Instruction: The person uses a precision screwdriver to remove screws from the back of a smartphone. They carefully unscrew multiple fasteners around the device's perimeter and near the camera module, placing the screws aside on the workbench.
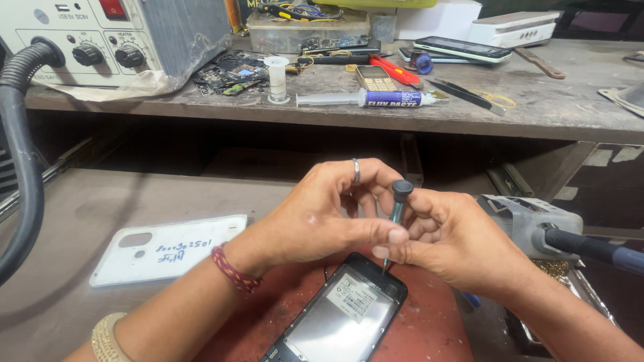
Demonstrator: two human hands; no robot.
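Two hands at opened phone [342,312]: right hand [456,238] pinches screwdriver [398,204]; left hand [322,218] half-curled, steadying it; clear box [305,30] behind apparently holds wires.

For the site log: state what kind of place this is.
Most likely a phone repair bench. Both hands work a small screwdriver on an opened phone; a soldering station and flux syringe sit on the shelf.

Even bright daylight, soft shadows, sharp focus, slight edge distortion.
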